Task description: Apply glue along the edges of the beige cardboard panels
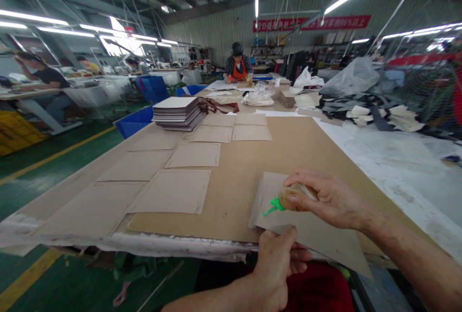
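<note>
My right hand point(327, 196) is closed round a small squeeze bottle point(294, 195) with a green nozzle point(273, 205), its tip pointing left just over a tan cardboard sheet point(317, 235). That sheet lies at the near edge of the table, overhanging it. My left hand point(279, 259) pinches the sheet's near edge between thumb and fingers. Several more tan sheets point(173, 191) lie spread flat to the left on a large brown board point(288, 158).
A stack of sheets point(178, 112) stands at the far left of the table. Plastic bags and cut pieces point(364, 110) crowd the far right. A person in an orange apron point(238, 68) works at the far end. Blue bins point(135, 122) stand left of the table.
</note>
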Demonstrator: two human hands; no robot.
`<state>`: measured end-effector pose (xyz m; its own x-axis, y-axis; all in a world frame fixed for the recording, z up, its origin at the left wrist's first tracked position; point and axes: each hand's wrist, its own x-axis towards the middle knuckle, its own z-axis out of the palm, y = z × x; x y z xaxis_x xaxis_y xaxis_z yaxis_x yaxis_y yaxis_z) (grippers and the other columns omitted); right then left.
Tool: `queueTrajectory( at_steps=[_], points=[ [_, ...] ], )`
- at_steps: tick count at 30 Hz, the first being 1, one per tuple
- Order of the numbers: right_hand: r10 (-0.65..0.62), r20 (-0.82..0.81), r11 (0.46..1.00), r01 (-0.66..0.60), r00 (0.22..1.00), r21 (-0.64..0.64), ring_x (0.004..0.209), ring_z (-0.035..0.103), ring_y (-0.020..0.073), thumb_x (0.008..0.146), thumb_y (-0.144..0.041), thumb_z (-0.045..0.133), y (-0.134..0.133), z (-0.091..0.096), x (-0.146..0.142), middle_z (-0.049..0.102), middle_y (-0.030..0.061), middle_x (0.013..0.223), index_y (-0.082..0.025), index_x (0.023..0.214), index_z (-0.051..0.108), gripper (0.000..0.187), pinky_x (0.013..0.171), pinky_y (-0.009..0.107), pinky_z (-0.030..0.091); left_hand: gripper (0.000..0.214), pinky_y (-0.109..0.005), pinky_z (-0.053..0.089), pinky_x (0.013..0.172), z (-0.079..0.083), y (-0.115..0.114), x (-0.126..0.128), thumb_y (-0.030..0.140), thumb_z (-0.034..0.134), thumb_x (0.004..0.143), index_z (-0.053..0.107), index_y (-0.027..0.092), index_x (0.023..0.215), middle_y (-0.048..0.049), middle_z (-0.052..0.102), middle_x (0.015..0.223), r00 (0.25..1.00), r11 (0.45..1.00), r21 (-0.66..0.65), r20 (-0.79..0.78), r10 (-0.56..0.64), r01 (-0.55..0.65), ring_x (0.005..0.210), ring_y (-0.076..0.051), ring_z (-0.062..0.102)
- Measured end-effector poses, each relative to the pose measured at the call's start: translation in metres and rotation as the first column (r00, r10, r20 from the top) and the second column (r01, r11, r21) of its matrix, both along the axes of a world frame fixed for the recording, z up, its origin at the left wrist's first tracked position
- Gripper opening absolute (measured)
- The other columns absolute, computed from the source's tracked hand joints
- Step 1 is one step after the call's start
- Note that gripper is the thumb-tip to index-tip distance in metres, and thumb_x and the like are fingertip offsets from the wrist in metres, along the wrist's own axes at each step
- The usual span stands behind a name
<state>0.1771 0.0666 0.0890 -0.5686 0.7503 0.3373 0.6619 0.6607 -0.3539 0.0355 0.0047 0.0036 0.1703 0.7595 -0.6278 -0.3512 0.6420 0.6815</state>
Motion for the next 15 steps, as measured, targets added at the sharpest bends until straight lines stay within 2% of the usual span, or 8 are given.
queueTrajectory(
  at_steps=[3, 8, 15],
  points=[
    [0.012, 0.032, 1.000, -0.012, 0.999, -0.011, 0.104, 0.053, 0.0255, 0.093, -0.039, 0.050, 0.000, 0.003, -0.004, 0.061, 0.0025, 0.101, -0.026, 0.105, 0.058, 0.020, 0.074, 0.032, 0.043, 0.017, -0.016, 0.041, 0.042, -0.002, -0.001, 0.001, 0.027, 0.056, 0.081, 0.057, 0.011, 0.083, -0.0048, 0.063, 0.065, 1.000, 1.000, 0.012, 0.001, -0.008, 0.008, 0.050, -0.011, 0.060],
    [0.069, 0.045, 0.996, -0.066, 0.997, -0.062, 0.100, 0.054, 0.0247, 0.092, -0.041, 0.052, 0.000, 0.006, -0.010, 0.061, 0.0017, 0.101, -0.027, 0.105, 0.058, 0.020, 0.082, 0.035, 0.042, 0.018, -0.016, 0.041, 0.041, -0.007, -0.001, 0.002, 0.027, 0.057, 0.081, 0.058, 0.010, 0.083, -0.0052, 0.062, 0.063, 1.000, 1.000, 0.021, 0.011, 0.003, -0.003, 0.049, -0.011, 0.060],
    [0.070, 0.025, 0.995, -0.067, 0.997, -0.080, 0.093, 0.056, 0.0226, 0.091, -0.039, 0.049, 0.011, 0.004, -0.010, 0.062, 0.0016, 0.098, -0.027, 0.103, 0.059, 0.019, 0.077, 0.033, 0.042, 0.019, -0.015, 0.040, 0.040, -0.004, 0.001, 0.002, 0.028, 0.056, 0.081, 0.060, 0.010, 0.076, -0.0051, 0.062, 0.062, 1.000, 1.000, 0.018, 0.009, -0.013, 0.013, 0.048, -0.011, 0.060]
  ],
)
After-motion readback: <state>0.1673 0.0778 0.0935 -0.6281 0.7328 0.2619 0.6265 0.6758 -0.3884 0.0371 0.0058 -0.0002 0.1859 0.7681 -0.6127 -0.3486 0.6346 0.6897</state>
